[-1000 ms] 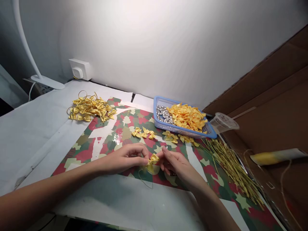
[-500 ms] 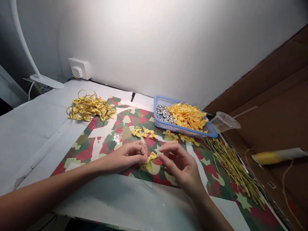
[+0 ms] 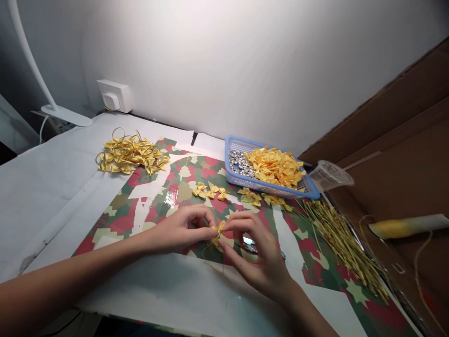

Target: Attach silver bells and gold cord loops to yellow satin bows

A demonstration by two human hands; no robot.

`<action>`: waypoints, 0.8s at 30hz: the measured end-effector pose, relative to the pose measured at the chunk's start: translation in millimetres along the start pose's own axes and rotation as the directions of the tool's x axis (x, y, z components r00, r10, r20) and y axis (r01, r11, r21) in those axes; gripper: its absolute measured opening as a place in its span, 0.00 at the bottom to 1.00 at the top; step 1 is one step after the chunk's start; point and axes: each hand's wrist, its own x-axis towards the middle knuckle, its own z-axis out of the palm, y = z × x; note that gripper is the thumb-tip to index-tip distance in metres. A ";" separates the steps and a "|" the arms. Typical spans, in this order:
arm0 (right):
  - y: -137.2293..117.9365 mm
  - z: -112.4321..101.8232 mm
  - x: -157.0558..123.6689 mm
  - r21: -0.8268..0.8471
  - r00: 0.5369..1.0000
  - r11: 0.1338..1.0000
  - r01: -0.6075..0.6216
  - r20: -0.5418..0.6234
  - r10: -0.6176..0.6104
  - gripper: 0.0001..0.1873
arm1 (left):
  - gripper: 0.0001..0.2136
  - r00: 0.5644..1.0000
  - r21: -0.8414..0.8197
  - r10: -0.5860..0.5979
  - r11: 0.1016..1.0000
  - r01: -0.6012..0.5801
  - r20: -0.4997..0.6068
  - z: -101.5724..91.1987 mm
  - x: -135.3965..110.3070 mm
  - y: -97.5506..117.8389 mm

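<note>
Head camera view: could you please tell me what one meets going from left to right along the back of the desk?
White lamp base, gold bow pile, small yellow bows, blue plastic basket, clear plastic cup, yellow-tipped roll.

Quick count from my table [image 3: 52, 187]: two hands, my left hand [image 3: 182, 229] and right hand [image 3: 256, 262], on one yellow satin bow [image 3: 218, 231]. Three loose bows [image 3: 211, 191] sit in the nearest little group, plus one blue plastic basket [image 3: 233, 171], one clear plastic cup [image 3: 330, 175], one wall socket [image 3: 114, 96] and one desk lamp [image 3: 61, 114].
</note>
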 end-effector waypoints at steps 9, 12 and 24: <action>8.7 6.1 -0.6 -0.091 0.942 0.991 -0.098 0.312 0.122 0.02 | 0.12 0.982 -0.145 -0.084 0.988 0.060 -0.167 -7.1 4.8 0.0; 10.0 4.3 1.1 0.034 0.939 0.987 -0.158 0.315 0.139 0.07 | 0.13 0.973 -0.175 -0.116 0.981 0.081 -0.202 -7.4 5.9 0.9; 13.2 -41.9 2.3 0.554 0.811 0.648 -0.523 0.091 0.577 0.07 | 0.08 0.936 -0.362 -0.204 0.928 0.091 -0.286 -16.5 8.4 -3.4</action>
